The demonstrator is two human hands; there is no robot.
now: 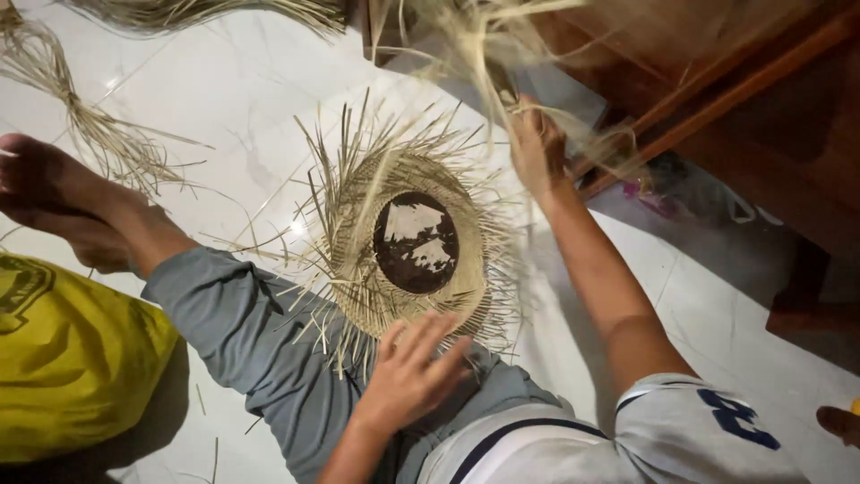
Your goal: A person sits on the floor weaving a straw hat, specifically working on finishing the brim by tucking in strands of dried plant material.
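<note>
Weaving on the floor: our half-made straw mat [408,246], just beyond the flat, spread fingers of our left hand [408,376], is best kept pinned while our right hand [536,148], closed on loose straw strands [466,40], draws them taut.

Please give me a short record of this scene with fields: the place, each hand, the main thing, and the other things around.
place: white tiled floor, person seated with a leg in grey trousers stretched out
left hand: open, fingers spread, resting flat on the near edge of the woven piece
right hand: raised, closed on a bunch of straw strands
main thing: round woven straw piece, dark centre, loose ends sticking out all around
other things: straw bundle at left, yellow cloth, wooden furniture
</note>
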